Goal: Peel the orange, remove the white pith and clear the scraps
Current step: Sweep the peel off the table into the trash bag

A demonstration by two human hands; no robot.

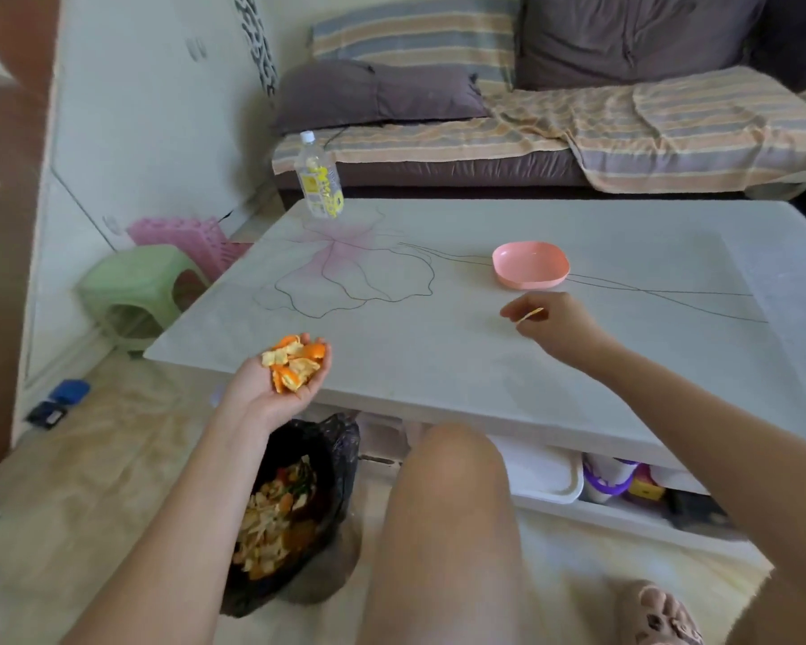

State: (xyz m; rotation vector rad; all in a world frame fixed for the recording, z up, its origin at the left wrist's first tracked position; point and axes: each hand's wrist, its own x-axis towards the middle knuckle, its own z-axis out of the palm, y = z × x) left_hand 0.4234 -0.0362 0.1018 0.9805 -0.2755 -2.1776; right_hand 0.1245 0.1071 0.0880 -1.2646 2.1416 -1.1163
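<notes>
While left hand (271, 391) cups peel scraps (295, 363) palm-up at the near-left edge of the table (438, 360), above the bin bag (343, 442), right hand (557, 325) pinches one small scrap (530, 314) near the pink plate (530, 265). Best to drop it onto the pile, then tip everything in slowly.
</notes>
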